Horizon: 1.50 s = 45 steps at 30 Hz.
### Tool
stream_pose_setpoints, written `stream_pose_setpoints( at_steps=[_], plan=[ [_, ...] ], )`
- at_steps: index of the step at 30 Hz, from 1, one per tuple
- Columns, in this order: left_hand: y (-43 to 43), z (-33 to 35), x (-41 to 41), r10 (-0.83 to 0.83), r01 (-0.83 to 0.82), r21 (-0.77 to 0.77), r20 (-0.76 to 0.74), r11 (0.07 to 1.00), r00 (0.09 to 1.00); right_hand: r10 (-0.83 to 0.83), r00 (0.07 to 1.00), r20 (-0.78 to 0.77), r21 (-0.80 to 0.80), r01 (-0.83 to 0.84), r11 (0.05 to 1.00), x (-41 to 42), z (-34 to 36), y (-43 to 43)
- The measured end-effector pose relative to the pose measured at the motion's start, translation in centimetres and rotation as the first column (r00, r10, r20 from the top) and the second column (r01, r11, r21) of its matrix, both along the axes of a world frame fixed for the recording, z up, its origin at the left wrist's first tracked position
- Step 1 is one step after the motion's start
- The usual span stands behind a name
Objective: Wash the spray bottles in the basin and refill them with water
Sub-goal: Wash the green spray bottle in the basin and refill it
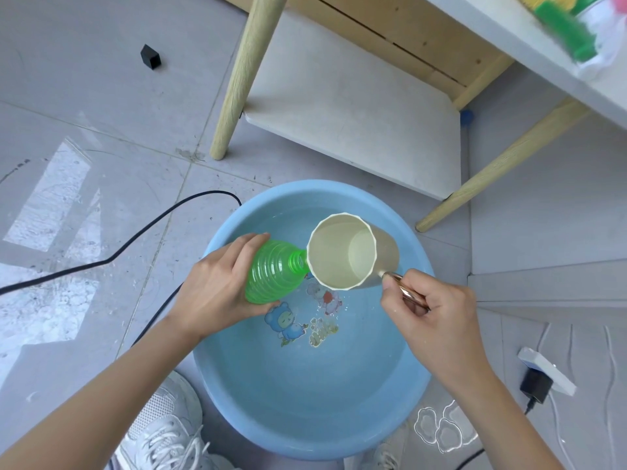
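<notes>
A green ribbed spray bottle (276,273) without its spray head is gripped by my left hand (217,286) and held tilted over the blue basin (237,395). Its open threaded neck points right and touches the rim of a cream cup (342,252). My right hand (437,313) holds that cup by its copper-coloured handle, with the cup tipped toward the bottle's neck. A little water lies inside the cup. The basin holds shallow clear water over cartoon pictures on its bottom.
A wooden-legged table (353,130) with a white lower shelf stands just beyond the basin. A black cable (135,242) runs across the tiled floor on the left. A white power strip with a black plug (543,374) lies at the right. My white shoe (163,422) is at the basin's near left.
</notes>
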<state>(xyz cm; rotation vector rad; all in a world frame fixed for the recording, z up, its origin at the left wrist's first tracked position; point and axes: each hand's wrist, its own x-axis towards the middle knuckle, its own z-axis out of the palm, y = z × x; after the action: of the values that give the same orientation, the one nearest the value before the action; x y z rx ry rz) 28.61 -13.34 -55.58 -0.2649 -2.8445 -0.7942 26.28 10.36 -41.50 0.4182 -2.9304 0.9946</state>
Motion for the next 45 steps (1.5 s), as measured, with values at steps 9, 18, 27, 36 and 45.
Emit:
stream_pose_setpoints(
  at_steps=[9,18,27,36,45],
  plan=[
    [-0.02,-0.03,-0.03,-0.001,0.001,-0.010,-0.006,1.000,1.000,0.005,1.000,-0.008,0.031,-0.005,1.000,-0.07,-0.06,0.10],
    [0.02,-0.09,-0.01,0.006,-0.006,0.001,0.003,1.000,1.000,0.013,0.999,-0.033,0.035,-0.012,0.999,0.00,-0.08,0.02],
    [0.07,-0.05,-0.08,0.007,-0.007,0.008,-0.003,1.000,1.000,-0.001,1.000,-0.009,0.015,0.001,1.000,0.34,-0.18,0.21],
    [0.02,-0.06,-0.01,0.004,-0.004,-0.002,0.004,1.000,1.000,0.017,0.999,-0.037,0.034,-0.015,0.999,0.35,-0.28,0.29],
    [-0.02,-0.04,0.01,0.005,-0.006,0.010,0.015,1.000,1.000,0.041,0.996,-0.082,0.084,-0.034,0.996,-0.11,-0.01,0.05]
  ],
)
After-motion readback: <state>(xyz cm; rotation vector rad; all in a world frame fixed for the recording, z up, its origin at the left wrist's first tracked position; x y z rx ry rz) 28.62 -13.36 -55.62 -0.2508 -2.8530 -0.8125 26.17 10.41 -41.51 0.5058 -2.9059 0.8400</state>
